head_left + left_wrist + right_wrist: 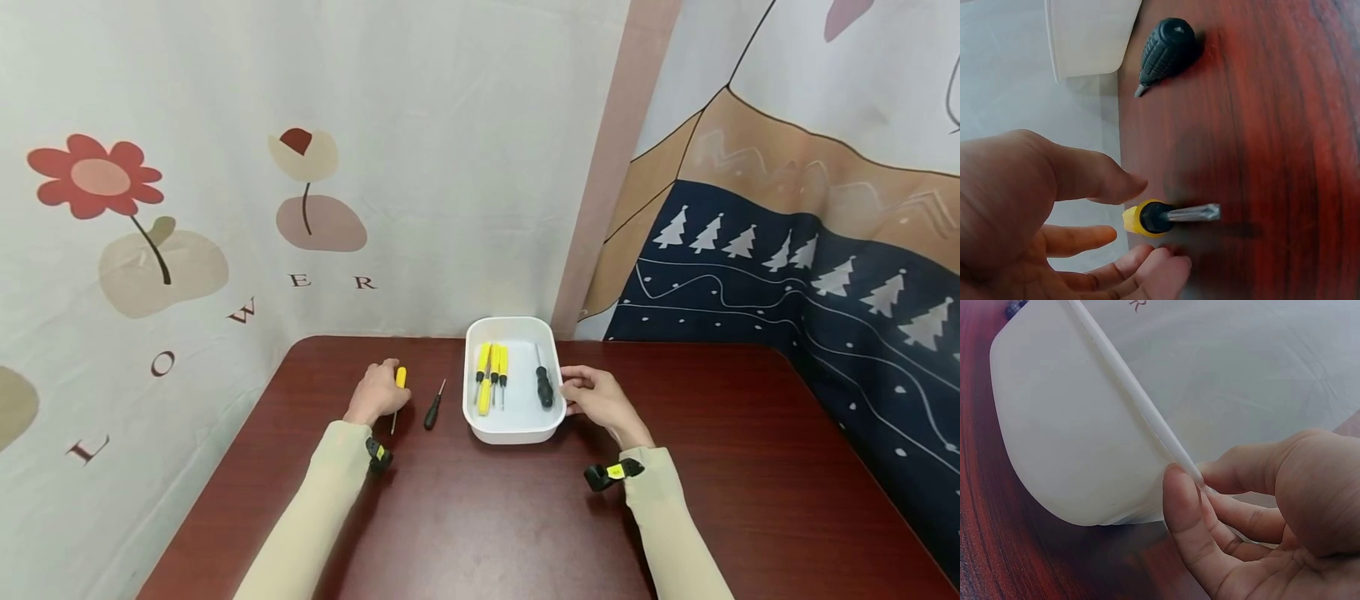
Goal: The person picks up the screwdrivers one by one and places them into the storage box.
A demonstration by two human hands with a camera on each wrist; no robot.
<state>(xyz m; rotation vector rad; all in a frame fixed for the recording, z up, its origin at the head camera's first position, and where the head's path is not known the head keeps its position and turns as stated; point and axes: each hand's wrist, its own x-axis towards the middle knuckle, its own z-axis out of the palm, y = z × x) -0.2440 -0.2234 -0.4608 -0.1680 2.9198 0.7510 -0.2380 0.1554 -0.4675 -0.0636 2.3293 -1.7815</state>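
Observation:
My left hand (pixel 378 393) is at a yellow-handled screwdriver (pixel 1150 219) on the table. In the left wrist view, a gap shows between the thumb and the handle, and the other fingers are spread on the far side. A small black screwdriver (pixel 432 412) lies just right of this hand. With thumb and fingertips, my right hand (pixel 597 400) pinches the right rim of a white plastic bin (pixel 1072 425). Inside the bin are several yellow-handled screwdrivers (pixel 483 398) at the left and a larger black screwdriver (pixel 544 388) at the right.
The dark red wooden table (pixel 495 517) carries the bin near its back edge. Behind it hangs a pale curtain (pixel 450 208) with printed flowers and letters. On the right is a navy and tan curtain (pixel 720 275).

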